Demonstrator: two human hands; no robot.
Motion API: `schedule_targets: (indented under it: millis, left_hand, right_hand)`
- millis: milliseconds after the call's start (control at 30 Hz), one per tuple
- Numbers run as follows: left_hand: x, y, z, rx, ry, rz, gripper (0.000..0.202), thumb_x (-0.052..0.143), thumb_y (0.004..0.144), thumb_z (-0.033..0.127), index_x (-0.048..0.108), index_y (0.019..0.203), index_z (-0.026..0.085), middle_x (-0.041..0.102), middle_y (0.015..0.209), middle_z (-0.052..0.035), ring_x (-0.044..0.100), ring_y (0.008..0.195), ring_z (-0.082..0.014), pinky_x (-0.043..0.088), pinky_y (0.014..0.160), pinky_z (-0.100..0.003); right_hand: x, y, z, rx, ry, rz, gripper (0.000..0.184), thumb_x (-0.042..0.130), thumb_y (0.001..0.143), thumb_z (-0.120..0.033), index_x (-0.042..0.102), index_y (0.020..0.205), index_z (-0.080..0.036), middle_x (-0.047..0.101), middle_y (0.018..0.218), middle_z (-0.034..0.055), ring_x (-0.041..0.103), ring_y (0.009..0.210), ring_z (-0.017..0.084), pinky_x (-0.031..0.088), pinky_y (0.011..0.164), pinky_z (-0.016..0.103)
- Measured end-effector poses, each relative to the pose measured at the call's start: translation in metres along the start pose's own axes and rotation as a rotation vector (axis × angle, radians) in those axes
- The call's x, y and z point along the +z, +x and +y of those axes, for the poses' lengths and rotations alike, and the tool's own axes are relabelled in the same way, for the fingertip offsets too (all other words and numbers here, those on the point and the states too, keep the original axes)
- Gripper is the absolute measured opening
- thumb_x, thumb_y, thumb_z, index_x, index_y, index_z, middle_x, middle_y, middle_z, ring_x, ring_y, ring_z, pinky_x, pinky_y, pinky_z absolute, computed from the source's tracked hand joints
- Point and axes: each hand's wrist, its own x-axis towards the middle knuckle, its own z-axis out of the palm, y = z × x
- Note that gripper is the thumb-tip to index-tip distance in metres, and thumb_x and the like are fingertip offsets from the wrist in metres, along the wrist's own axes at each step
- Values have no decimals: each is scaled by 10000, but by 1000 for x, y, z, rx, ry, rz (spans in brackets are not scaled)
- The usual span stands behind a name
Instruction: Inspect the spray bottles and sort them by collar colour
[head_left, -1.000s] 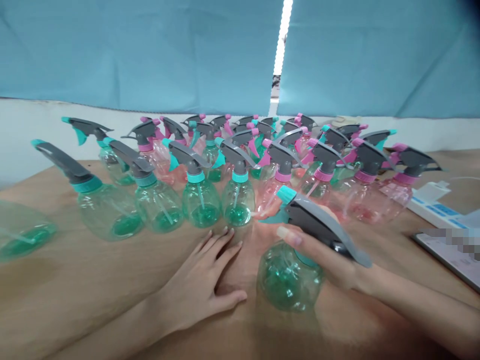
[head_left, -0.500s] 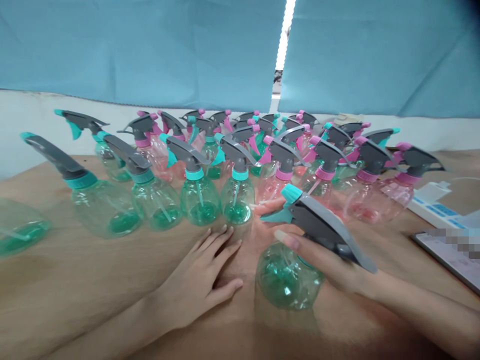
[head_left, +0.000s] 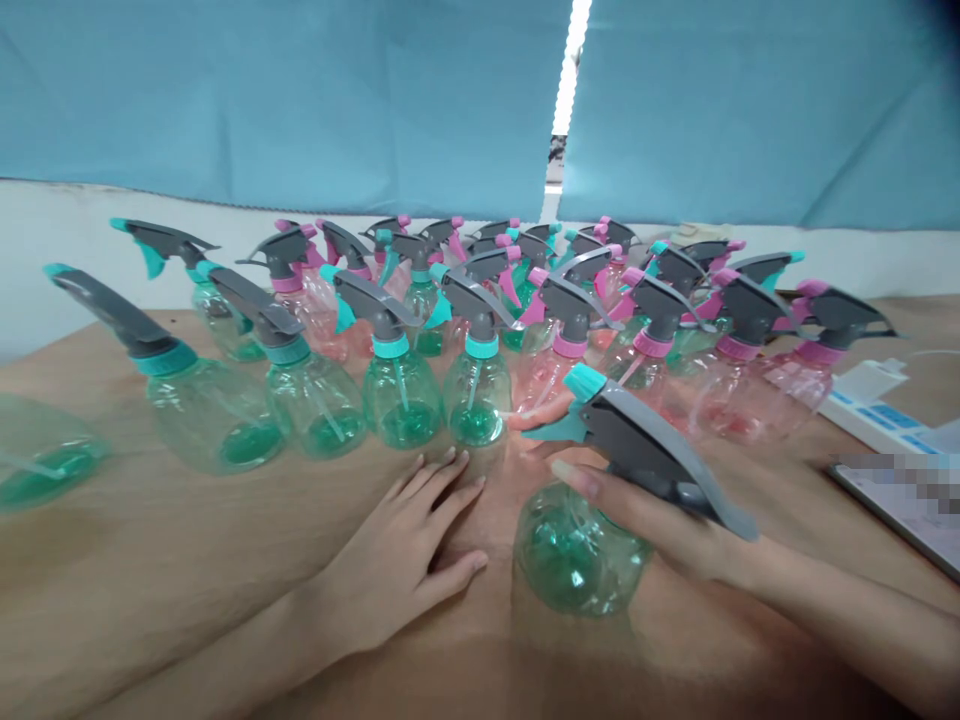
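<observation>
The right hand (head_left: 667,525) is grasping a rounded, translucent green plastic spray bottle (head_left: 577,565) by the neck, just right of the left hand (head_left: 394,550), which is lying palm-down, grip released, fingers spread, on the brown wooden desk (head_left: 180,560).

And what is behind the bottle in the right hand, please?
Behind the held bottle stand spray bottles with pink collars. Its sprayer head and the right hand hide some lower parts, which cannot be seen.
</observation>
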Motion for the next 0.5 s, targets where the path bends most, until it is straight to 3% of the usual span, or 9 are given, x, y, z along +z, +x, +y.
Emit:
schedule_targets:
  millis: [167, 267, 500]
  left_hand:
    - [1, -1, 0, -4, 4, 3, 560, 462, 970, 499, 409, 1425, 176, 333, 1521, -108, 304, 1385, -287, 245, 1117, -490]
    - [1, -2, 1, -13, -4, -3, 561, 464, 967, 506, 412, 1423, 183, 331, 1522, -103, 306, 1385, -283, 241, 1120, -480]
    - [1, -2, 0, -2, 1, 12, 562, 468, 967, 505, 428, 1412, 165, 354, 1510, -112, 317, 1377, -287, 236, 1121, -485]
  right_hand:
    - [-1, -2, -1, -8, 44, 14, 304, 529, 893, -267, 623, 1182, -273, 628, 616, -13, 550, 451, 138, 526, 496, 269]
    - [-1, -4, 2, -3, 33, 15, 284, 538, 890, -270, 633, 1157, -276, 602, 591, -21, 524, 437, 137, 507, 481, 275]
    - [-1, -1, -3, 5, 13, 16, 131, 519, 879, -258, 650, 885, -247, 487, 546, -33, 436, 417, 110, 385, 386, 231]
